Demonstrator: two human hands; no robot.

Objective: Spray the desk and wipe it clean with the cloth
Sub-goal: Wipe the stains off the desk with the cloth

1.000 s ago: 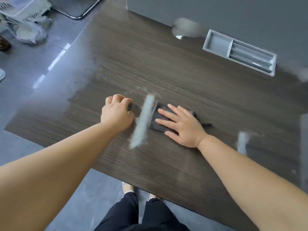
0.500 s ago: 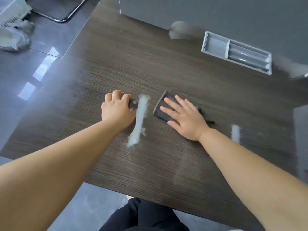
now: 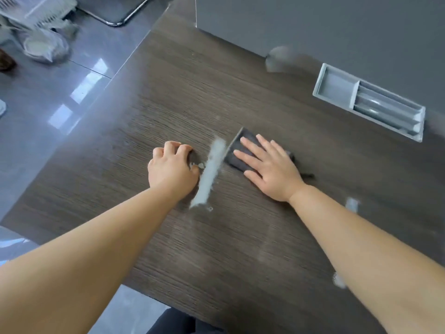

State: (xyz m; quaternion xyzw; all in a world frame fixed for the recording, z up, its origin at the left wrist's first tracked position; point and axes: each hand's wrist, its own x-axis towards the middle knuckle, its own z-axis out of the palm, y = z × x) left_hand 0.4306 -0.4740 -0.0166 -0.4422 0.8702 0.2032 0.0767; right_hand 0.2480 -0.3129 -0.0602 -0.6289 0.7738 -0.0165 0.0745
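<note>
Dark wood-grain laminate covers the desk [image 3: 240, 249], its fine lines running crosswise and its surface faintly glossy. Behind it stands a flat, matt grey panel [image 3: 313, 25], which closes off the far side. Glossy grey floor tiles [image 3: 48, 112] lie to the left, catching bright window reflections, and the desk's left edge cuts diagonally down across them, leaving open floor on that side. The near edge runs along the bottom, just above dark trousers [image 3: 173, 321].

A grey plastic tray [image 3: 337, 85] is sunk into the desktop near the back right, with one square bay and long grooved channels. A curved chrome bar [image 3: 115, 20] and a white slatted basket [image 3: 36, 10] sit on the floor at the top left.

The right hand [image 3: 269, 167] lies flat with straight, spread fingers on the cloth [image 3: 240, 150], a dark folded rectangle near the desk's middle. Just left of it runs a pale, chalky streak [image 3: 209, 172], possibly spray foam, though blur hides its texture. The left hand [image 3: 172, 168] rests just beside the streak as a curled fist, with nothing seen in it.
</note>
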